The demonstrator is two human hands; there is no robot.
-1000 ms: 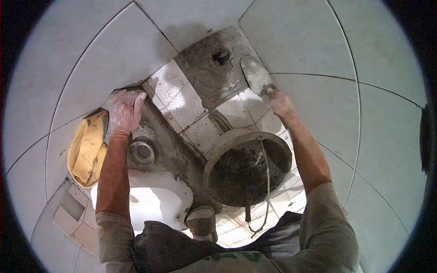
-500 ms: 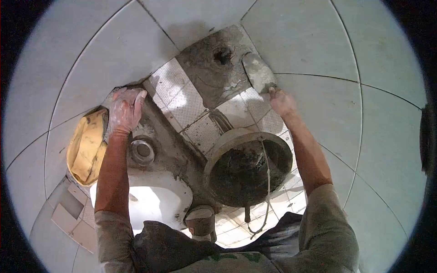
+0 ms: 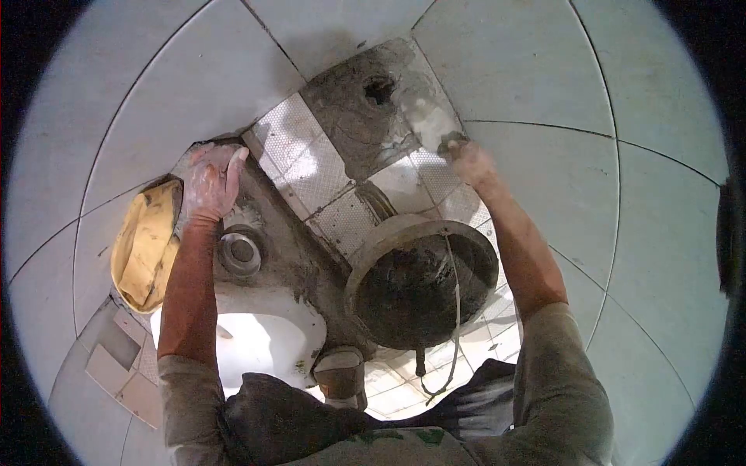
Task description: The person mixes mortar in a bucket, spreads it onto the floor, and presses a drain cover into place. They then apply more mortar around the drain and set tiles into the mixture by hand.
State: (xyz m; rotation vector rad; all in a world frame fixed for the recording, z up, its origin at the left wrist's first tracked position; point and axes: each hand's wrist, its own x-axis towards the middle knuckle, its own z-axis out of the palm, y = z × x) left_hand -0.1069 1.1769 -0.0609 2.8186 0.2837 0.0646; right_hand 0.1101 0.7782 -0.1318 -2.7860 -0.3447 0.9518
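Observation:
My right hand (image 3: 474, 165) is closed on what looks like a small trowel, its pale, mortar-smeared blade (image 3: 433, 124) lying over the wet grey mortar patch (image 3: 338, 113) in the floor corner. A dark hole (image 3: 379, 89) opens in that patch. My left hand (image 3: 208, 182), whitened with dust, leans on the raised grey ledge (image 3: 291, 225) by the wall. Its thumb stands apart from the fingers and nothing shows in it. Between my arms a round bucket (image 3: 357, 291), dark inside with mortar, stands on the floor.
A yellow crumpled container (image 3: 146, 248) sits left of my left forearm. Below the left hand is a round pipe opening (image 3: 241, 255), then a white ceramic fixture (image 3: 272, 342). My footwear (image 3: 340, 377) is beside the bucket. Textured floor tiles (image 3: 311, 167) border the mortar; tiled walls (image 3: 536, 78) surround the corner.
My right hand has shifted slightly left and up with the trowel, whose blade now looks blurred over the mortar. The left hand stays on the ledge. The view has moved a little.

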